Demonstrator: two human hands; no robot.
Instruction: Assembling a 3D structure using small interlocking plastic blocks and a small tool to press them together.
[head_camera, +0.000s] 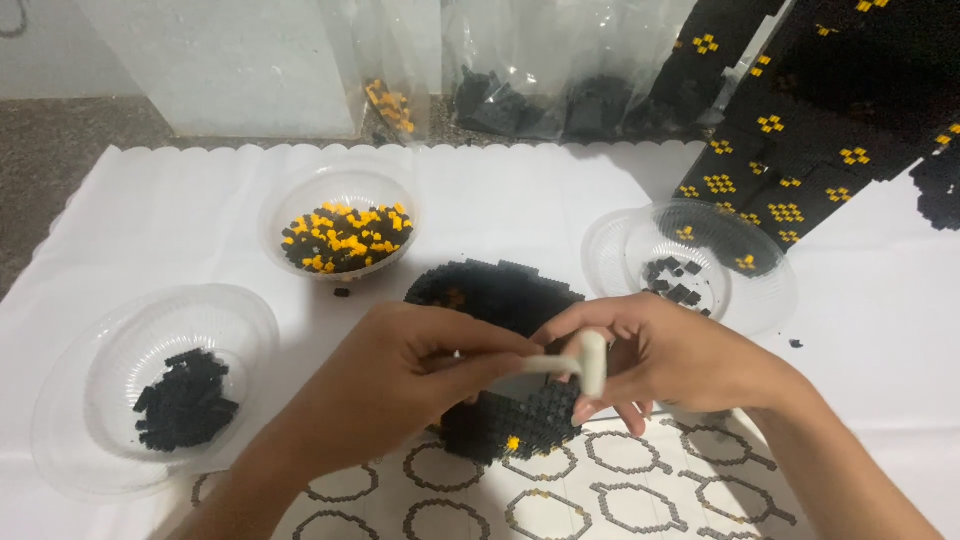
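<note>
- Two hands meet over the black brick model (515, 420) on the table (520, 200).
- Your left hand (400, 385) and right hand (660, 355) both pinch the white tool (585, 362).
- Three clear bowls (340, 195) of bricks surround you.

I sit at a home hobby spot: my tabletop (520, 200) wears a white scallop-edged cloth, clear plastic bowls (70, 400) hold tiny black and orange building bricks (345, 238), and clear plastic bags (520, 60) wait behind.
</note>
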